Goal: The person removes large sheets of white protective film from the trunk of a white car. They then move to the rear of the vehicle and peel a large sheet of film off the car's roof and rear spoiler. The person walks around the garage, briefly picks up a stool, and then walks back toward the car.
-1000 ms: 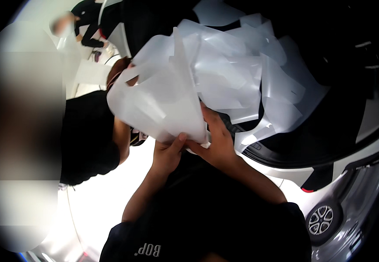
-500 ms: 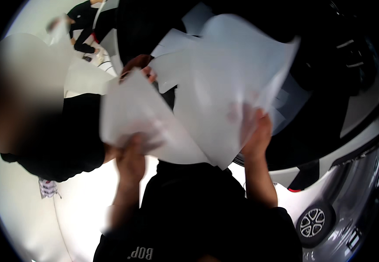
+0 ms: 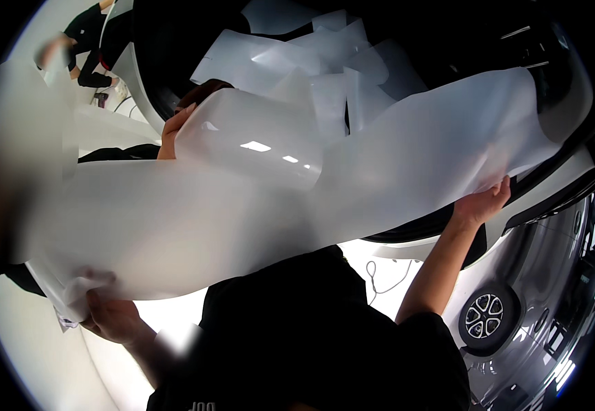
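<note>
Head: sheet [image 3: 174, 226]; white floor [image 3: 116, 366]; grey car [image 3: 551, 253]

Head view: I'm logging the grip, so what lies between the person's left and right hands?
In the head view, a wide translucent plastic sheet spans the stretch between the left hand and right hand.

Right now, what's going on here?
A person holds a large translucent sheet spread wide, with the fingers of the left hand at one end and those of the right hand at the other. Beyond it, a co-worker's hand grips a curled glossy sheet. More translucent pieces lie overlapping farther back. A grey car stands at the right.
</note>
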The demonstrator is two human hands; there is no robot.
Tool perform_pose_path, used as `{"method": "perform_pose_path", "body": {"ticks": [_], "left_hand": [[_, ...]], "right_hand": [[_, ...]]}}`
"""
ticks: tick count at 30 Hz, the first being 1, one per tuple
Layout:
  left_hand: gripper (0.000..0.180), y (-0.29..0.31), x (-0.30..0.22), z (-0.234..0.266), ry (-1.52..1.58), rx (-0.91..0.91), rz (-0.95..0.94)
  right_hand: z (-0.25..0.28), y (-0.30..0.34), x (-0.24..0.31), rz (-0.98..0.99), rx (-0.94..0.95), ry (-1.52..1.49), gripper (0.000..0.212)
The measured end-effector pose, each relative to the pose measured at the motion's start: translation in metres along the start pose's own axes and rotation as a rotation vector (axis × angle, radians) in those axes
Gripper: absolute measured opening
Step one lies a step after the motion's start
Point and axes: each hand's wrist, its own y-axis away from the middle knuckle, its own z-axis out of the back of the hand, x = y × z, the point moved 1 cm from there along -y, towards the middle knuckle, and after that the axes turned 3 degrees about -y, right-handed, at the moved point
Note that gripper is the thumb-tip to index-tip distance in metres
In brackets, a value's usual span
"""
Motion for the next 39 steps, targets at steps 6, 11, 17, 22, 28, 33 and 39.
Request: {"method": "perform_pose_path", "body": {"ticks": [6, 11, 17, 22, 28, 33, 39], "left_hand": [[0.04, 0.01, -0.001, -0.039, -0.007, 0.225, -0.075], [0.039, 0.035, 0.007, -0.143, -0.362, 0.556, -0.223], [0.026, 0.011, -0.016, -0.244, -0.833, 0.784, -0.564], [0.034, 0.045, -0.087, -0.289, -0.643, 1.146, -0.584], [0.022, 0.08, -0.093, -0.321, -0.851, 0.837, -0.866], [0.023, 0.064, -0.109, -0.319, -0.896, 1.074, -1.052], [0.065, 0.066, -0.062, -0.33, -0.791, 1.208, -0.789]], "right_hand": [[-0.009, 0.001, 0.003, 0.066, 0.065, -0.004, 0.052], [-0.019, 0.024, -0.016, 0.292, 0.321, 0.513, 0.05], [-0.023, 0.039, -0.042, 0.365, 0.211, 1.254, 0.073], [0.022, 0.069, -0.049, 0.818, 0.221, 2.009, 0.079], [-0.004, 0.145, -0.053, 0.327, 0.547, 1.495, 0.077], [0.023, 0.162, -0.04, 0.049, 0.529, 1.187, 0.076], [-0.022, 0.188, -0.045, -0.207, 0.676, 0.564, 0.074]]}}
